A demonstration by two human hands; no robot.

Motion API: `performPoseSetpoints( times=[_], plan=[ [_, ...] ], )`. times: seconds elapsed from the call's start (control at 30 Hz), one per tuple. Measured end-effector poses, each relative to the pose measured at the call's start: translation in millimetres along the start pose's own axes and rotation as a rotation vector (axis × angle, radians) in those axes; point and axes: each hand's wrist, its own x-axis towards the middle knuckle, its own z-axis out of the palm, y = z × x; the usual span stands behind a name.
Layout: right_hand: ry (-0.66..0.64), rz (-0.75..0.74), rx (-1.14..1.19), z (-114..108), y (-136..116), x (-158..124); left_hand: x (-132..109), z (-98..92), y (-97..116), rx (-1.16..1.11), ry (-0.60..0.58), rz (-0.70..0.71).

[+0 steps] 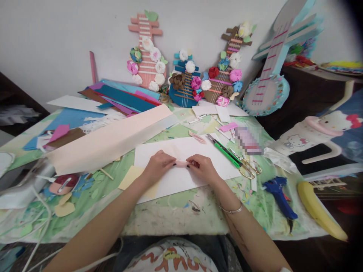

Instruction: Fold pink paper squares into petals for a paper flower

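Both my hands hold a small pale pink strip [182, 163], which looks like crepe paper, stretched between them over a white board [210, 175]. My left hand [159, 166] pinches its left end between thumb and fingers. At the right end, my right hand [202, 167] pinches it the same way. Part of the strip is hidden by my fingertips. Another pale pink paper piece [197, 137] lies at the board's far edge. Beside my left wrist, a yellow paper piece [131, 178] overlaps the board's left side.
On the right lie a green cutter [227, 153], gold-handled scissors [249, 169], a blue glue gun [279, 198] and a banana [320, 209]. A long pale pink paper sheet [113, 139] stretches across the left. Flower-covered paper instruments [185, 88] lean against the wall. A tumbler [303, 136] stands far right.
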Motion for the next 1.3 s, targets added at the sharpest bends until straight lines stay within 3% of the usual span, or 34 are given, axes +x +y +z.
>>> performPoseSetpoints(
  times=[0.27, 0.7, 1.3],
  plan=[
    [-0.016, -0.036, -0.017, 2.1, -0.5, -1.4, -2.0, -0.6, -2.4, 0.054, -0.057, 0.038],
    [-0.012, -0.079, -0.012, 4.3, -1.2, -2.6, -1.3, -2.1, -4.6, 0.085, -0.028, 0.079],
    [-0.012, -0.106, -0.013, 5.3, -2.4, -2.8, -1.7, -3.5, -0.6, 0.038, -0.075, 0.081]
  ],
)
